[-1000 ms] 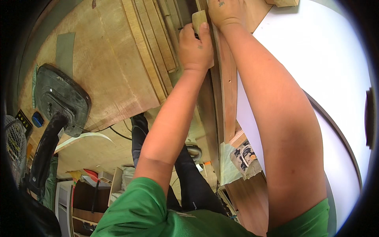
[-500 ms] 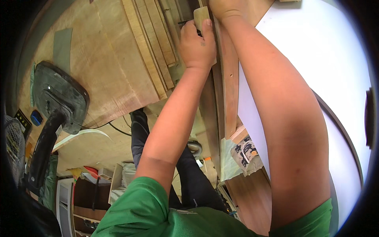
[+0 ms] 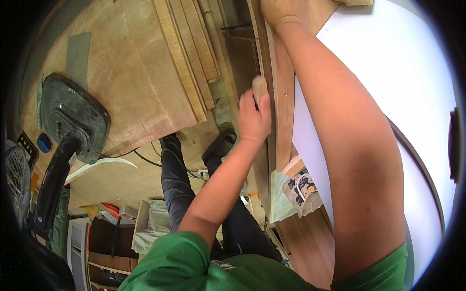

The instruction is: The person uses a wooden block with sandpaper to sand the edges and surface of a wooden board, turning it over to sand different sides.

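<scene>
My left hand (image 3: 254, 121) is closed round a small pale block with a rounded end (image 3: 260, 86), which looks wooden. It is held against or just beside the long edge of a brown wooden panel (image 3: 283, 111); slight blur hides whether they touch. At the top edge of the picture, my right hand (image 3: 286, 12) lies over the light wooden surface by the panel's far end. Its fingers are cut off by the frame.
A large plywood sheet (image 3: 131, 72) and several long wood strips (image 3: 194, 53) lie to the left. A black fan base (image 3: 73, 116) stands on the left. White board (image 3: 388, 63) spreads to the right. A patterned cloth (image 3: 302, 193) hangs below the panel.
My left hand has slid toward me along the panel edge with the pale block in it. My right hand stays nearly where it was. A dark shoe now shows by my left forearm.
</scene>
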`<state>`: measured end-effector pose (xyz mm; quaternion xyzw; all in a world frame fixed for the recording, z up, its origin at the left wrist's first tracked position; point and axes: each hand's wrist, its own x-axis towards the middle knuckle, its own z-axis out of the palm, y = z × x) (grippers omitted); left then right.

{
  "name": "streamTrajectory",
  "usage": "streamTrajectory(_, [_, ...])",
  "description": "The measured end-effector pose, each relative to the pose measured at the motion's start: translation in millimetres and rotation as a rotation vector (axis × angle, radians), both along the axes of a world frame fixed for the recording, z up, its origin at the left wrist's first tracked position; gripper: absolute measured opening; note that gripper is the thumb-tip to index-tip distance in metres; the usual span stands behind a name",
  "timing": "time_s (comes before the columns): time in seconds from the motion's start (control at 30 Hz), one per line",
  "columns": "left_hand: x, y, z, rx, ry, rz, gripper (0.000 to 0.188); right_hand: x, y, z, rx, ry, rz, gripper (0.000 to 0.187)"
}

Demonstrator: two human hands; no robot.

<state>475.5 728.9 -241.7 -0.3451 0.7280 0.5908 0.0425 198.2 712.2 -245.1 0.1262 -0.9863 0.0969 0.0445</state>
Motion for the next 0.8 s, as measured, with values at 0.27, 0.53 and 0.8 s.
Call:
streamTrajectory(0.27, [-16,-57,-3,0.207,0.431,-0.145,0.033,-4,3,1,-0.026,-0.026,-0.006,0.062])
streamTrajectory(0.53, [-84,-80,1,0.318,0.497,-0.374,0.036,-2,3,-6,-0.053,0.049,0.026,0.059])
streamTrajectory(0.8, [-49,-65,8,0.4,0.448,-0.407,0.034,-3,2,-7,-0.054,0.073,0.037,0.058])
